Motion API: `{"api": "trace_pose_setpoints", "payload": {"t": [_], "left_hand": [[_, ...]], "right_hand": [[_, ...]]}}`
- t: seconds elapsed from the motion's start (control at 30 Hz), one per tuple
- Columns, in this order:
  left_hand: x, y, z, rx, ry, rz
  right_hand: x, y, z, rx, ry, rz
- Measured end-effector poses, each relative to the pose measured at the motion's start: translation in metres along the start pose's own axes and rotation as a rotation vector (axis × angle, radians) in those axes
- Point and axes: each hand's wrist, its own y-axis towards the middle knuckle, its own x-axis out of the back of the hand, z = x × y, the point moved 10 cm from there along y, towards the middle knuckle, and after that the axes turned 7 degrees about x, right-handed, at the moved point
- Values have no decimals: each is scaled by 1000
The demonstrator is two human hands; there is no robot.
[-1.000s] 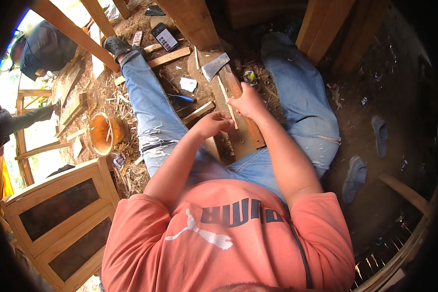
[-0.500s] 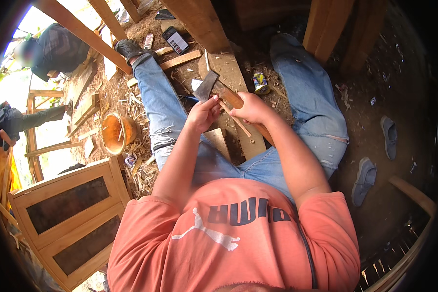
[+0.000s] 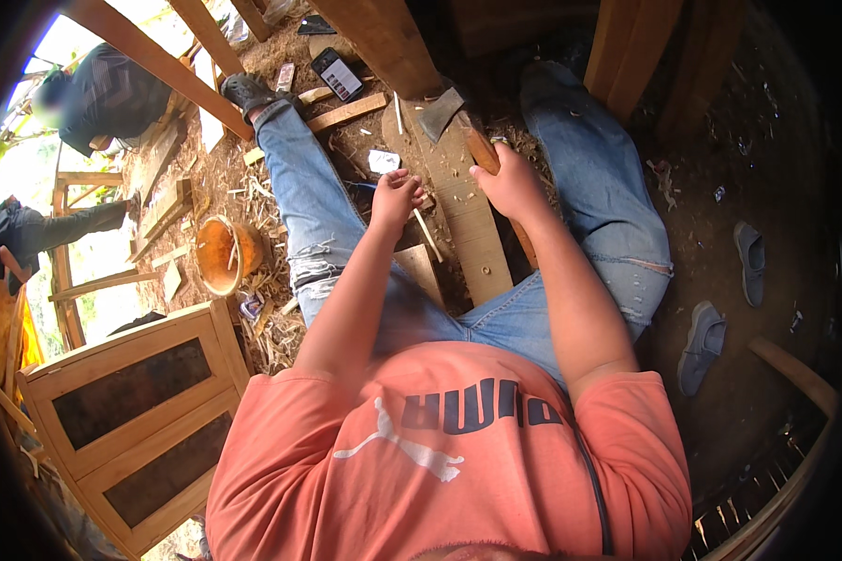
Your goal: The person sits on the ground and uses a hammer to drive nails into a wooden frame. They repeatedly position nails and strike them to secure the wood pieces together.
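While clasping a hatchet (image 3: 478,145), pinched a thin stick (image 3: 428,236)

With the right grip (image 3: 515,187) wrapped firmly around the wooden handle, held the hatchet with its blade (image 3: 442,114) just beyond the knuckles and a little to the left, and with the rest of the handle running back beneath the right grip toward the body. Could not tell about contact between the blade and the flat board (image 3: 477,245) below. Had the left grip (image 3: 399,198) nearly closed, with thumb and fingers pressed together on the thin stick, seen slanting out below the left grip and to the right.

Held both grips apart from each other, with the flat board stretching between them toward the body. Saw a scrap of white paper (image 3: 383,161) just beyond the left grip, and farther beyond, to the left, a phone (image 3: 337,75) with a lit screen. Noticed a pale wooden block (image 3: 419,269) below the left grip.

Saw an orange bucket (image 3: 202,257) well to the left of the left grip, near scattered wood shavings (image 3: 276,323), and a framed wooden panel (image 3: 140,400) behind the left grip, to the left. Spotted two grey slippers (image 3: 702,348) well to the right of the right grip. Made out a person in dark clothing (image 3: 122,93) far beyond the left grip, to the left.
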Motion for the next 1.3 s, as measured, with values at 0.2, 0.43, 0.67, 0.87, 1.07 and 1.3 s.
{"api": "trace_pose_setpoints", "payload": {"t": [0.2, 0.43, 0.67, 0.87, 1.07, 1.3], "left_hand": [[52, 36, -6, -78, 549, -342], [34, 51, 5, -57, 1061, -262], [49, 56, -4, -29, 962, -242], [68, -19, -93, -154, 270, -151], [87, -52, -83, -196, -121, -45], [77, -80, -93, -361, -192, -115]], "right_hand": [[-12, 4, -32, -117, 131, 24], [-13, 5, -45, -184, 192, 27], [-23, 5, -42, -259, 213, 112], [-27, 7, -54, -240, 251, 69], [-7, -2, -19, -310, 377, 80], [33, -29, 10, -256, 422, 15]]}}
